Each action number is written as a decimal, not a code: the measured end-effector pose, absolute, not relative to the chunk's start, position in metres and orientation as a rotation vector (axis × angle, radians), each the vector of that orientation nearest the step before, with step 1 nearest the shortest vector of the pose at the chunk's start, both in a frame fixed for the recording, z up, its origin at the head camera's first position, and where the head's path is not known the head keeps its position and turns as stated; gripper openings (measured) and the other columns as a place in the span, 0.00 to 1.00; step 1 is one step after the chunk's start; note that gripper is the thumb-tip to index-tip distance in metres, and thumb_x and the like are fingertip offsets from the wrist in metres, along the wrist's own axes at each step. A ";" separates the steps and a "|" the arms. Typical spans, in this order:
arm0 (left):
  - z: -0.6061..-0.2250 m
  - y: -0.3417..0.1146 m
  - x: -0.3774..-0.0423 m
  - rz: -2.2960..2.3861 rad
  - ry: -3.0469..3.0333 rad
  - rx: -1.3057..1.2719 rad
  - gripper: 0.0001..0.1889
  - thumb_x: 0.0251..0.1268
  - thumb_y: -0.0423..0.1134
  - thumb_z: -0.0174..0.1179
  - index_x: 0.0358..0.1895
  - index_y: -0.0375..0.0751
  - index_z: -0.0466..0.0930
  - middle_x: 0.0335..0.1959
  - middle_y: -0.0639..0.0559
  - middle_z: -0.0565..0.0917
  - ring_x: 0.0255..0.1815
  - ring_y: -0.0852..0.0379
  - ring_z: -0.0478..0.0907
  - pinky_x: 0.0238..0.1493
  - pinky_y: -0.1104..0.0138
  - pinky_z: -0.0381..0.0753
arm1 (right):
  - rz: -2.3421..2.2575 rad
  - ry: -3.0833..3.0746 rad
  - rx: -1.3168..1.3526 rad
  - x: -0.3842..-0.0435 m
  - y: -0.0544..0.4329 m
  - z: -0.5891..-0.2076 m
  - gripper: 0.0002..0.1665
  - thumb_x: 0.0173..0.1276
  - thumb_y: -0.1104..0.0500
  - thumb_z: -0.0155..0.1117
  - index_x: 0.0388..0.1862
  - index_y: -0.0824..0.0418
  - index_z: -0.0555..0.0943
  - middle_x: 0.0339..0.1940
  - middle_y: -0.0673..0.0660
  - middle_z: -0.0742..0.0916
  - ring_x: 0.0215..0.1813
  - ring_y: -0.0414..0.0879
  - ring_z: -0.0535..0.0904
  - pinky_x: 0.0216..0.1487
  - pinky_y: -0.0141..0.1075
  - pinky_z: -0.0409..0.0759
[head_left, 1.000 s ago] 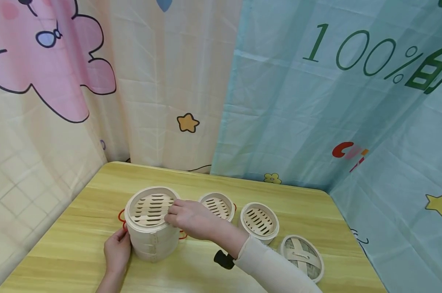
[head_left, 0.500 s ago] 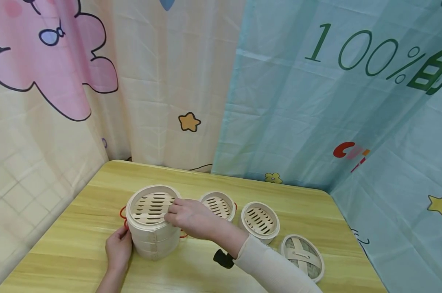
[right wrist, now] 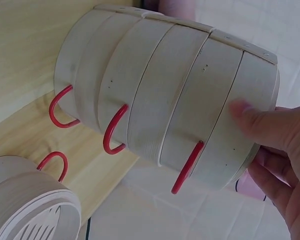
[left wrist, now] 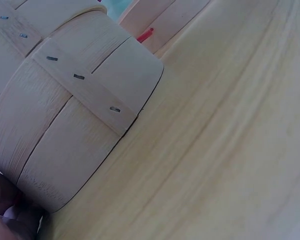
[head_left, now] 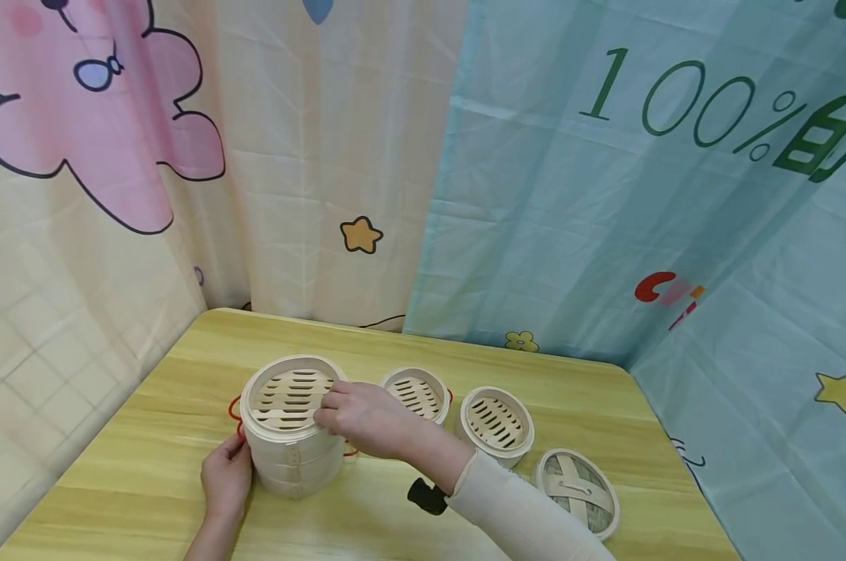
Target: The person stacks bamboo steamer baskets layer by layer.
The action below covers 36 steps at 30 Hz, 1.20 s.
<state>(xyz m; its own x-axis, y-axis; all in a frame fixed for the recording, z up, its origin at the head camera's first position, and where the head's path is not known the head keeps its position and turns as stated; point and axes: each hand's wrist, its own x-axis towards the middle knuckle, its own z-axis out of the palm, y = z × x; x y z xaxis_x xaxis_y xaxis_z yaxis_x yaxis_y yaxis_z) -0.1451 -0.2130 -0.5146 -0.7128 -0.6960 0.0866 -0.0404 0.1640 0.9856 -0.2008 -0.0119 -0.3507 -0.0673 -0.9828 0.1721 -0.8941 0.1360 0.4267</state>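
Note:
A tall stack of round bamboo steamers (head_left: pixel 294 460) stands upright on the table's left half, its slatted top tray facing up. Three red loop handles show along its side in the right wrist view. My right hand (head_left: pixel 363 417) grips the top tier's rim, thumb (right wrist: pixel 270 125) outside and fingers over the edge. Low on the stack's left side, my left hand (head_left: pixel 227 475) holds it near a red handle (head_left: pixel 235 409). The left fingertips (left wrist: pixel 2 225) are dark and partly cut off in the left wrist view, a bit of red between them.
To the stack's right, a small steamer (head_left: pixel 416 396) with a red handle is partly behind my right arm. Another small steamer (head_left: pixel 495 425) and a woven steamer lid (head_left: pixel 579 495) lie farther right. A black object (head_left: pixel 428 496) shows under my right forearm. Curtains surround the wooden table (head_left: pixel 149 436).
Both hands keep their places on the steamer stack. Only a slight shift of the head view shows.

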 end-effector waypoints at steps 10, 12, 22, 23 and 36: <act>-0.516 -0.215 -0.144 -1.647 -1.893 0.734 0.14 0.62 0.28 0.52 0.49 0.26 0.77 0.39 0.49 0.81 0.30 0.86 0.66 0.31 0.86 0.69 | 0.041 -1.991 1.750 -0.203 0.016 -0.352 0.17 0.55 0.61 0.69 0.46 0.57 0.81 0.44 0.49 0.83 0.50 0.41 0.75 0.55 0.26 0.68; -0.515 -0.217 -0.143 -1.762 -1.790 0.747 0.11 0.62 0.29 0.53 0.44 0.41 0.82 0.32 0.61 0.82 0.29 0.84 0.68 0.31 0.85 0.71 | 0.136 -1.969 1.718 -0.206 0.029 -0.353 0.17 0.54 0.63 0.70 0.45 0.59 0.82 0.42 0.50 0.83 0.48 0.42 0.76 0.54 0.28 0.70; -0.509 -0.258 -0.147 -2.198 -1.022 0.523 0.13 0.60 0.34 0.61 0.47 0.34 0.80 0.35 0.54 0.85 0.40 0.64 0.80 0.43 0.74 0.75 | 0.261 -2.099 1.613 -0.235 0.099 -0.370 0.16 0.52 0.68 0.70 0.41 0.62 0.81 0.38 0.53 0.82 0.42 0.44 0.77 0.45 0.29 0.76; -0.513 -0.265 -0.150 -2.208 -1.002 0.485 0.16 0.59 0.34 0.61 0.50 0.32 0.78 0.38 0.52 0.84 0.43 0.62 0.80 0.44 0.72 0.74 | 0.258 -2.122 1.609 -0.238 0.104 -0.373 0.16 0.52 0.69 0.70 0.41 0.62 0.80 0.38 0.53 0.82 0.41 0.44 0.77 0.44 0.29 0.76; -0.523 -0.285 -0.199 -2.181 -1.066 0.335 0.28 0.46 0.33 0.71 0.54 0.31 0.75 0.50 0.41 0.79 0.53 0.51 0.75 0.45 0.68 0.75 | 0.135 -2.439 1.590 -0.265 0.130 -0.406 0.15 0.49 0.69 0.71 0.38 0.63 0.82 0.39 0.54 0.83 0.44 0.46 0.77 0.46 0.32 0.76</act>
<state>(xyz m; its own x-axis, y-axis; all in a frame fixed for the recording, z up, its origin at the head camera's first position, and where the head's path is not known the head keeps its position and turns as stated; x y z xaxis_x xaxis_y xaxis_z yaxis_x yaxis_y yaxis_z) -0.1990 -0.2849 -0.5231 -0.7376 -0.6724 0.0617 0.4618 -0.4356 0.7727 -0.2648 0.1302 -0.4061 -0.3869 -0.8909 0.2381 -0.9117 0.4083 0.0460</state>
